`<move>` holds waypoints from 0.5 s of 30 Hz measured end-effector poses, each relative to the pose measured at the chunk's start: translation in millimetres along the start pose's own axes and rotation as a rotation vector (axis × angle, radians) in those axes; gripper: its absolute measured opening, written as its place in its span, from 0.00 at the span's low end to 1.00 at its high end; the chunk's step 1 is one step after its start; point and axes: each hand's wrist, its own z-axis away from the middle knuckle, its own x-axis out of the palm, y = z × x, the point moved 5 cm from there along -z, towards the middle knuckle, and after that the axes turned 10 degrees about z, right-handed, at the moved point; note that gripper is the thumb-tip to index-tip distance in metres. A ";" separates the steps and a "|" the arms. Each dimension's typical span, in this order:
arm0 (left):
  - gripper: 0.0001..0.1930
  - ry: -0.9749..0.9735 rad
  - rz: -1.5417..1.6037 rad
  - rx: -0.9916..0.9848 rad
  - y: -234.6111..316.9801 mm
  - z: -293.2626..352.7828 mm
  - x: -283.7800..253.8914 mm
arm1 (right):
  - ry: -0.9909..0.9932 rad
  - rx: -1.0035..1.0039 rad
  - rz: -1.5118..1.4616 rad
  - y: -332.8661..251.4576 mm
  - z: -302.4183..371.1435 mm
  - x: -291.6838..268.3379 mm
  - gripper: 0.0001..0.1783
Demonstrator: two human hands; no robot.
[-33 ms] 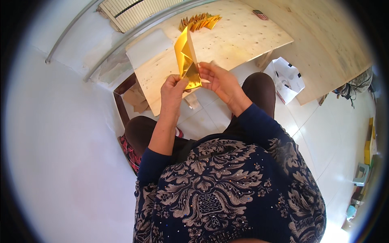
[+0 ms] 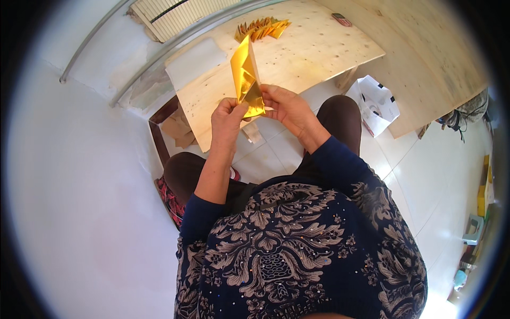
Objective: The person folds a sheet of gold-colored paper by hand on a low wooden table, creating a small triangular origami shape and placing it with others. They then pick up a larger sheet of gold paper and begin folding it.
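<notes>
While left fingers, right fingers hold one gold paper, one phone lies on one table.

Foil piece between our left hand and right hand, table beyond, folded pieces on it, phone to their right, container right of our knee

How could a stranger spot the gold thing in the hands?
Start with the pale wooden table across the top, then come down to its near edge. There the left hand pinches the bottom of a shiny gold folded sheet, with the right hand at its other side. It's the single tall one held up, unlike the gold pieces bunched on the table.
</notes>
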 end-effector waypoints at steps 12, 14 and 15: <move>0.07 -0.063 -0.162 -0.058 -2.1 5.0 -6.7 | 0.044 0.011 0.407 0.1 -3.4 -5.0 0.09; 0.08 -0.070 -0.138 -0.041 -2.0 5.7 -5.3 | 0.064 0.017 0.346 3.2 -4.2 -2.5 0.07; 0.10 -0.074 -0.122 -0.019 -0.9 6.5 -5.2 | 0.109 0.016 0.325 3.4 -4.7 -3.1 0.07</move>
